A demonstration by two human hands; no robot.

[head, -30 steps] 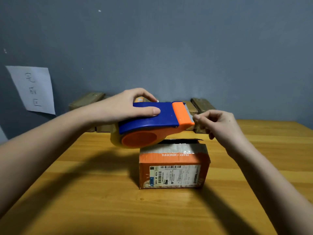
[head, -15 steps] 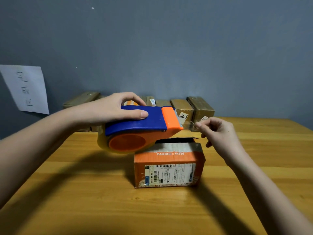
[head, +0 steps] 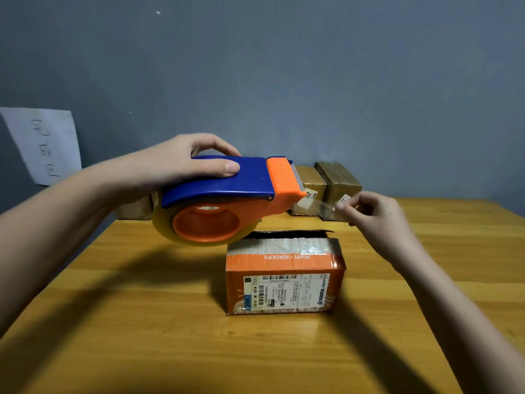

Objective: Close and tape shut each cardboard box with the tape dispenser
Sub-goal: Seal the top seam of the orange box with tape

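Tape dispenser (head: pixel 224 200), long axis left-right with cutter pointing right, is gripped by left hand (head: pixel 176 166) above the orange cardboard box (head: pixel 284 277) on the surface (head: pixel 142 336), while right hand (head: pixel 375 211) pinches the tape end (head: pixel 324 207).

A blue-and-orange plastic tape dispenser (head: pixel 227 200) loaded with a clear tape roll hangs tilted in the air, its toothed cutter end pointing right, with a short strip of clear tape (head: pixel 319 204) drawn out from it. Just below stands a small orange cardboard box (head: pixel 284 277) with a white shipping label on its near side, its top flap slightly ajar at the far edge.
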